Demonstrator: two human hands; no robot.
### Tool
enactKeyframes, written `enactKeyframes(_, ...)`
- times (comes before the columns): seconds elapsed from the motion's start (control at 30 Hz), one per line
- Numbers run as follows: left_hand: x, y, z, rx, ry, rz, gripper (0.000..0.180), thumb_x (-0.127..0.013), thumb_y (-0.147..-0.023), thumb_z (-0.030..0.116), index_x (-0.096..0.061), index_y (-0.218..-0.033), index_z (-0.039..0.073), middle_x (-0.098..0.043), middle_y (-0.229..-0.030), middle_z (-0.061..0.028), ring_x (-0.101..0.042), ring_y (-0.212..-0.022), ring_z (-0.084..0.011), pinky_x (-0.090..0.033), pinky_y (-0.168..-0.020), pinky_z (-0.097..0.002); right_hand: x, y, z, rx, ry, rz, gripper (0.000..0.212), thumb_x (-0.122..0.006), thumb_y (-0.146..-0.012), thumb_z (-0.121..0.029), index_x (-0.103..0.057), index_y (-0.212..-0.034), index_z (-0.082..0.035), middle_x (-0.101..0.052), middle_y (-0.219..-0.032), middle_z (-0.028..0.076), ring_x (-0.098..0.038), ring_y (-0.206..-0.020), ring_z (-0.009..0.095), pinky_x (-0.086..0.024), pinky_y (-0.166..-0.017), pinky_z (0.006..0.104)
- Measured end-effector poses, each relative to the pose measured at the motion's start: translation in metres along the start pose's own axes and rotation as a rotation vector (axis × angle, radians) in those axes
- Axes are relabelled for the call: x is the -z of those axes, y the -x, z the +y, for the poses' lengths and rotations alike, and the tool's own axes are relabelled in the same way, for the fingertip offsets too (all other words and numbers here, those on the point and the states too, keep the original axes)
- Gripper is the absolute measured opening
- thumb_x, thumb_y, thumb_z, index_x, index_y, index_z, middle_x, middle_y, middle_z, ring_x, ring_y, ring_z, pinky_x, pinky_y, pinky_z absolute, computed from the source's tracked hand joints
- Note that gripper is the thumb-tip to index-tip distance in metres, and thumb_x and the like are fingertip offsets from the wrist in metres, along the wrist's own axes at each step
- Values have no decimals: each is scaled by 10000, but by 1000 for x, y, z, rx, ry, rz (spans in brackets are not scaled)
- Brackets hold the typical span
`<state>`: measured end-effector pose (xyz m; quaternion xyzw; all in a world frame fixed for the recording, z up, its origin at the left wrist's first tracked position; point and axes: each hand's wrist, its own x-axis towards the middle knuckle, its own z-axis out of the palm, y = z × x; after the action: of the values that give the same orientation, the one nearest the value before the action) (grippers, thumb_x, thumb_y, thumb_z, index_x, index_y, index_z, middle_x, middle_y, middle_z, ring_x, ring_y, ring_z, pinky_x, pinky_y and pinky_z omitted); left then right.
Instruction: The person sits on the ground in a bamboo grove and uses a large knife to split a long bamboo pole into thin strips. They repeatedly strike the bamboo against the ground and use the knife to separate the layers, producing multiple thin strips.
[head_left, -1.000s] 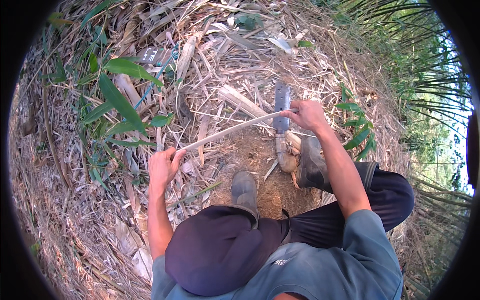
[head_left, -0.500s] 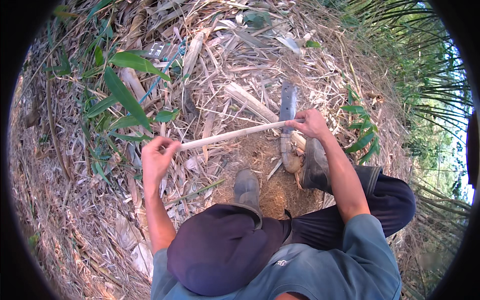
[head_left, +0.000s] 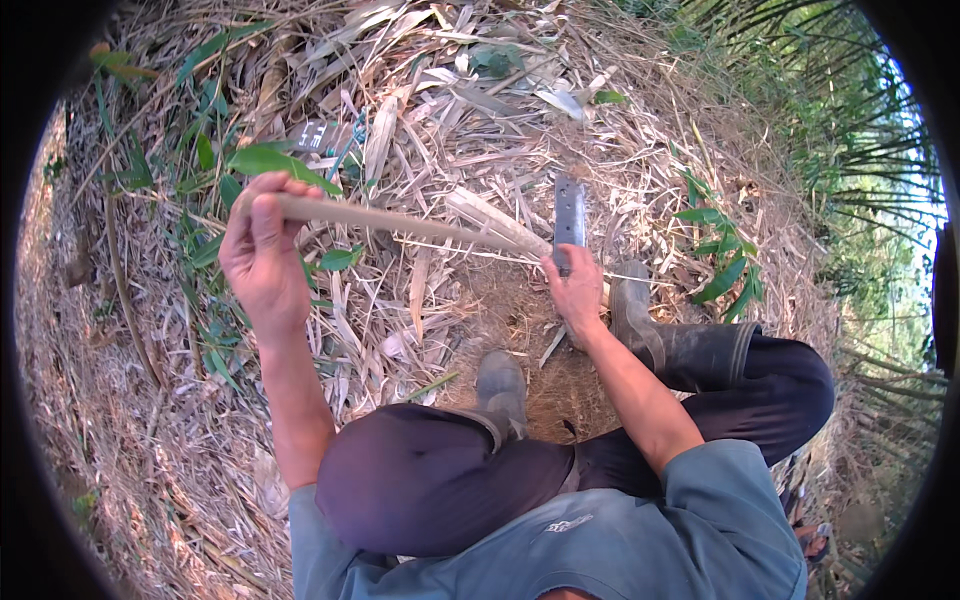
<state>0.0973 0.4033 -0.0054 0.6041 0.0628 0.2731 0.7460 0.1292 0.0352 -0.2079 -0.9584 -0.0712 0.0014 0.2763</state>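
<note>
My left hand [head_left: 265,245] is raised at the left, closed around one end of a long pale wooden stick [head_left: 400,220], which looks like a split bamboo strip. From there the stick slants right and slightly down to a far end close to my right hand [head_left: 578,288]. That hand is closed over the handle of a machete [head_left: 569,215] on the ground. The dark flat blade, dotted with small holes, points away from me; my fingers cover the handle.
Dry leaves and bamboo husks cover the ground, with a thick split bamboo piece [head_left: 497,218] beside the blade. Leafy shoots grow left and right [head_left: 722,262]. My boots [head_left: 500,383] and bent knees frame the near ground. A dark flat object [head_left: 312,137] lies at upper left.
My right hand has let go of the stick's right end and moved down onto the machete handle. My left hand has lifted the stick up and to the left.
</note>
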Motion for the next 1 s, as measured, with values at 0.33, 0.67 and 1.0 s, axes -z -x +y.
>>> enactKeyframes(0.33,-94,-71,16,57,-228,-302,266,-609,-1032,218,-710,-1125,-9,-713,-997,-69,-694,-922,-142,-608,-811,-290,2,48,44,-402,170,-443,761,-823,-797,-298,-356,-1334,-31,-542,-1262,275,-610,-1125,459,-509,-945,514)
enactKeyframes(0.67,-159,-71,17,23,-241,-356,222,-620,-1026,181,-708,-1098,-10,-679,-931,-37,-664,-874,-107,-581,-788,-260,14,0,40,-771,71,-504,829,-715,-818,-314,-227,-1381,48,-652,-1180,304,-648,-1111,445,-496,-995,486)
enactKeyframes(1.0,-165,-68,26,-155,-428,-361,180,-667,-989,149,-742,-1025,-11,-648,-864,-46,-585,-745,-106,-438,-605,-256,126,-101,-6,-839,-471,-619,299,-647,-939,-247,-616,-1057,26,-565,-803,46,-513,-595,119,-458,-532,280)
